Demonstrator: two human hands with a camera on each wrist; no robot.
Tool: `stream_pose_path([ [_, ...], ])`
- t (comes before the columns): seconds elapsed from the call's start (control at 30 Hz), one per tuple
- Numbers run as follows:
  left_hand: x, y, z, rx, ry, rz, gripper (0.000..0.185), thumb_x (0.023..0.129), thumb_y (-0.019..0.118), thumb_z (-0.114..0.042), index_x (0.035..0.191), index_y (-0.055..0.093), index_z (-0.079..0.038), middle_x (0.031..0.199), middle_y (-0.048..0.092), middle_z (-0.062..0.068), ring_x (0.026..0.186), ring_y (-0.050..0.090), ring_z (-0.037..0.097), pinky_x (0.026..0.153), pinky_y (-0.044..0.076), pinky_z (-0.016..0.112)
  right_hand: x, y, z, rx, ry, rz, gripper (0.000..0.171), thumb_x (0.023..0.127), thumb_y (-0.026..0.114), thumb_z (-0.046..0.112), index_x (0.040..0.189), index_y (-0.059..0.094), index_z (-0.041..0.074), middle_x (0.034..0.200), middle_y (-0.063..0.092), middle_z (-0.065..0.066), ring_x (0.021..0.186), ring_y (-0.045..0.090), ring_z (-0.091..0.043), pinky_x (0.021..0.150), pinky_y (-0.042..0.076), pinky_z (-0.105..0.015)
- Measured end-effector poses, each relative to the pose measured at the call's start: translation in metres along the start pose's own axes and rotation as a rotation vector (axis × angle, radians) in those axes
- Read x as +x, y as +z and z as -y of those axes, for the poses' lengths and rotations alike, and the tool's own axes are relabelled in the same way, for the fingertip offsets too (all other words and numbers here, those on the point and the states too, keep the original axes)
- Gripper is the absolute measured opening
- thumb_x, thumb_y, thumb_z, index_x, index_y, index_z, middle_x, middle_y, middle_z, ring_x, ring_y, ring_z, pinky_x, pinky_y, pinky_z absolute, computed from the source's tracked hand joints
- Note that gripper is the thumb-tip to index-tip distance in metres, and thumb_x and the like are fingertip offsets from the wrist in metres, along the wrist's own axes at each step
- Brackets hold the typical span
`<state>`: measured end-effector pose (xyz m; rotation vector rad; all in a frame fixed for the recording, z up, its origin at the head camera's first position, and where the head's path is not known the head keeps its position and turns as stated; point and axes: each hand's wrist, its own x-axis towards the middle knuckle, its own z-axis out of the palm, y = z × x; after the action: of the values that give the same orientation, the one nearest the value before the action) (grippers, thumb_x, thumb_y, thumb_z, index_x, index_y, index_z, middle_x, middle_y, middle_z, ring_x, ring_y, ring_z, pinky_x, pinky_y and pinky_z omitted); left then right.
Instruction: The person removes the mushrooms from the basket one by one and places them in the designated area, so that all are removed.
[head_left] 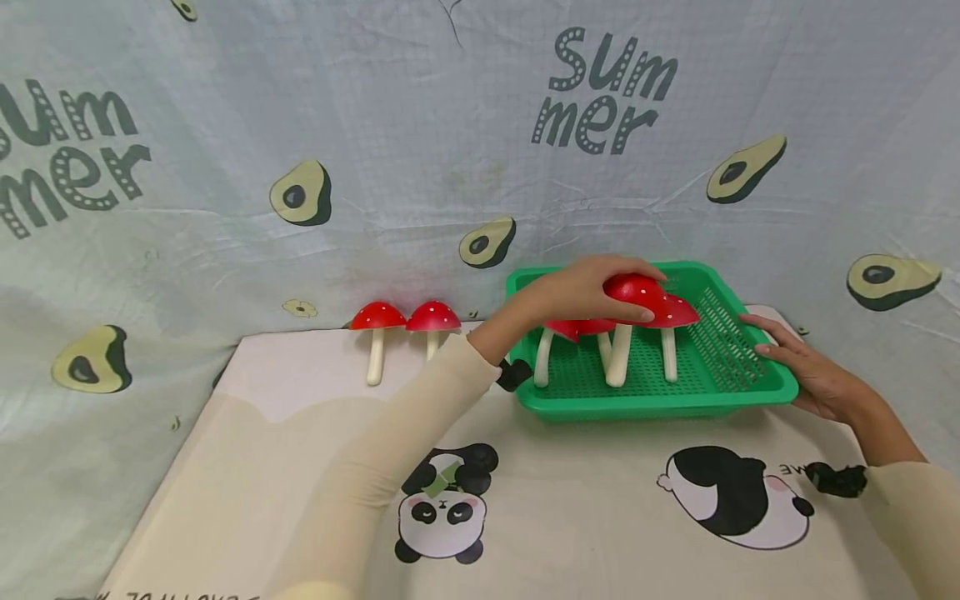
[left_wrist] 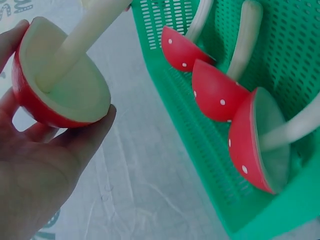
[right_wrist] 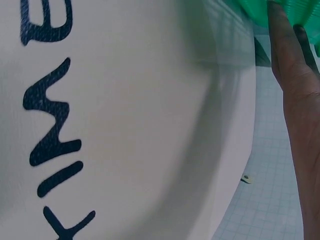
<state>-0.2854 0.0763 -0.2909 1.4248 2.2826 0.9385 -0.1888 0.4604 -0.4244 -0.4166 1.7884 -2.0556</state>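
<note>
- 2 red mushrooms with white stems stand at the far left of the mat, side by side against the avocado-print cloth, well apart from the basket.
- The mat carries 2 panda drawings near its front edge — one in the middle, one to the right.
- The left hand reaches across from the left, its fingers curled over the cap of a red mushroom, which it holds above the basket with the stem pointing down inside it.
- From the left wrist view, that mushroom sits cupped in the fingers, its pale underside and stem turned to the camera.
- The green basket sits on the mat at the back right; 3 more mushrooms stand in it — caps close together, nearly touching.
- The right hand lies against the basket's right rim, fingers straight and flat, gripping nothing.
- From the right wrist view, its fingers touch the green edge of the basket, with the mat's black lettering to the left.
</note>
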Motion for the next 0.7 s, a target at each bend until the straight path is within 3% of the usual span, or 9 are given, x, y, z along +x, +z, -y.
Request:
stream_pose_path([
  [0.1, -0.008, -0.005, 0.001, -0.033, 0.006, -0.037, 0.055, 0.094, 0.071, -0.034, 0.145, 0.054, -0.022, 0.142, 0.054, -0.002, 0.126, 0.047, 0.013, 0.090, 0.052, 0.022, 0.000, 0.000, 0.001, 0.007, 0.002, 0.000, 0.054, 0.112, 0.025, 0.008, 0.158, 0.024, 0.037, 0.136, 0.048, 0.006, 0.108, 0.069, -0.020, 0.084, 0.060, -0.040],
  [0.3, -0.023, -0.014, 0.006, -0.006, 0.024, -0.094, 0.055, 0.094, 0.072, -0.031, 0.145, 0.055, -0.019, 0.141, 0.056, 0.000, 0.126, 0.049, 0.015, 0.091, 0.052, 0.023, 0.000, 0.000, 0.000, 0.022, 0.005, 0.010, 0.054, 0.112, 0.025, 0.008, 0.158, 0.024, 0.036, 0.135, 0.048, 0.005, 0.108, 0.069, -0.020, 0.085, 0.060, -0.041],
  [0.7, -0.038, -0.019, 0.012, 0.029, -0.004, -0.104, 0.054, 0.093, 0.072, -0.033, 0.143, 0.056, -0.019, 0.138, 0.057, 0.001, 0.124, 0.050, 0.017, 0.089, 0.054, 0.025, 0.000, 0.001, 0.000, 0.021, -0.006, 0.014, 0.054, 0.112, 0.025, 0.007, 0.157, 0.025, 0.037, 0.136, 0.047, 0.006, 0.108, 0.069, -0.019, 0.085, 0.060, -0.039],
])
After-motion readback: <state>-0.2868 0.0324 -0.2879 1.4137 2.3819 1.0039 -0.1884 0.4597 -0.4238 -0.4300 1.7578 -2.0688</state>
